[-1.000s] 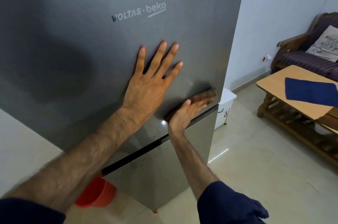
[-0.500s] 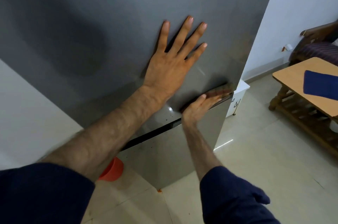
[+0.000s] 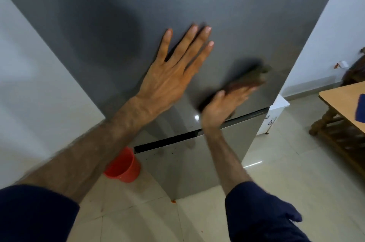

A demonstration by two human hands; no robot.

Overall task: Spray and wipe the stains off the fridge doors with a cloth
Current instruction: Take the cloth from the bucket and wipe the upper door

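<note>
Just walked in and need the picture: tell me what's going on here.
A person is wiping the grey fridge's upper door. The left hand presses flat on it with fingers spread. The right hand presses a dark cloth near the door's lower right corner. Specks show on the lower door.

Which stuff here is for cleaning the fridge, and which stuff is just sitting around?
For the job:
- fridge, the thing being cleaned
- cloth, pressed on the upper door
- right hand, pressing the cloth
- left hand, flat against the door

Just lying about:
- red bucket on the floor
- wooden table
- blue cloth on the table
- white box beside the fridge
</note>
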